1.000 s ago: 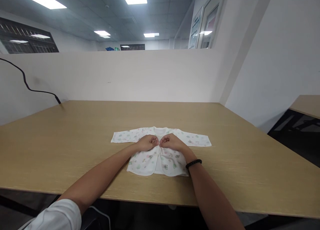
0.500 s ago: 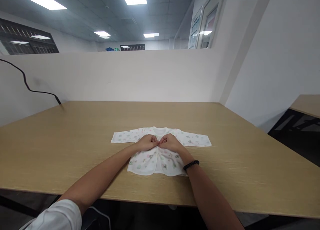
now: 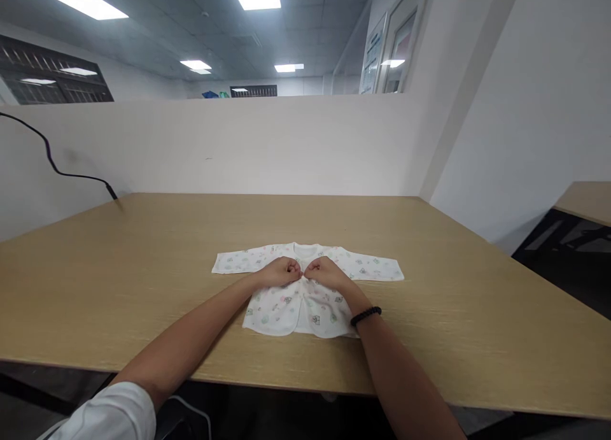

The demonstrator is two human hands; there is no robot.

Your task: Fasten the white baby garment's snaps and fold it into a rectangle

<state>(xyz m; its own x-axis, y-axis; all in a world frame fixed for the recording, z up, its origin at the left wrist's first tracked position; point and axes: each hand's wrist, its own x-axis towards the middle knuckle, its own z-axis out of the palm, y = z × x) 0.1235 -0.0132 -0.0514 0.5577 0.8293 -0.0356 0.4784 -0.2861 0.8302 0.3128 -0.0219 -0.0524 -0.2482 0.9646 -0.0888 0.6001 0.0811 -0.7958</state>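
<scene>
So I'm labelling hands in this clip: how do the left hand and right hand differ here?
The left hand has a bare wrist; the right hand has a black bead bracelet on its wrist. The left hand rests on the left half of the baby shirt, the right hand on the right half. Both are curled into loose fists, knuckles meeting at the shirt's front opening just below the collar, pinching the fabric on the wooden table.

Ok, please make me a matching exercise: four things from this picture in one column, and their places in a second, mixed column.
Things:
1. baby shirt
2. black bead bracelet
3. black cable
4. left hand

Places:
A. on the right wrist
B. far left, against the partition
C. spread flat on the wooden table
D. fist on the shirt's middle, touching the right hand

Pairs: 1-C, 2-A, 3-B, 4-D
</scene>
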